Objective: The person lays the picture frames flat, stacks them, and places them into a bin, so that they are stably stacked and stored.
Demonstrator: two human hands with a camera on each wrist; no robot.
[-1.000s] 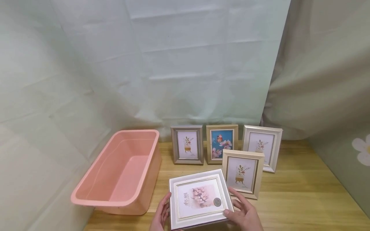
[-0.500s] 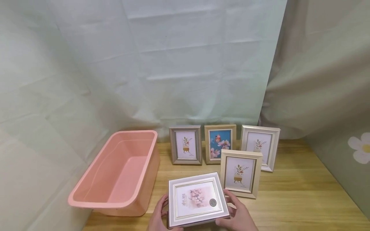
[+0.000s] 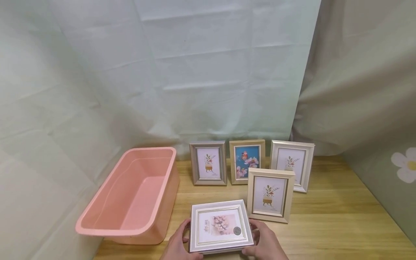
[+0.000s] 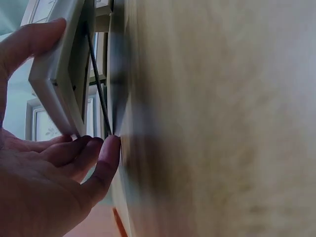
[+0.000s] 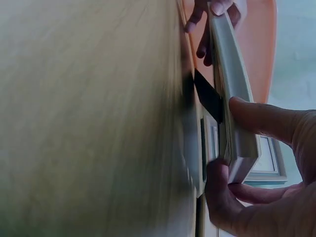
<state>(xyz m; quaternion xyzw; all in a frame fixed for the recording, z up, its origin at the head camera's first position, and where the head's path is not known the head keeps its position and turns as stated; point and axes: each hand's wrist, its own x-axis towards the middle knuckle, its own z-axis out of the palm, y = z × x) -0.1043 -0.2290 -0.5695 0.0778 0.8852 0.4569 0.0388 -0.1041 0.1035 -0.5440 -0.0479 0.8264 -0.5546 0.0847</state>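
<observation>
Both hands hold a white picture frame (image 3: pixel 238 242) with a pink flower print, face up at the table's front. My left hand (image 3: pixel 177 243) grips its left edge, thumb on the near side. On the opposite edge, my right hand (image 3: pixel 268 243) has its thumb at the near corner and fingers along the side. A dark stand flap (image 5: pixel 209 98) sticks out from the frame's back toward the table in the right wrist view. The left wrist view shows a gap between the frame and the tabletop, with a left fingertip near the flap's end.
Upright behind it stand a cream frame (image 3: pixel 290 198), a grey frame (image 3: pixel 224 162), a gold frame with a blue picture (image 3: pixel 248 159) and a silver-white frame (image 3: pixel 307 169). A pink plastic tub (image 3: pixel 169 169) is on the left of the wooden table (image 3: pixel 338 216). Cloth (image 3: pixel 208 72) hangs behind.
Both hands have brought the white picture frame lower and nearer the person, turning it a little so its edges lie straighter to the table. The standing frames and tub keep their places.
</observation>
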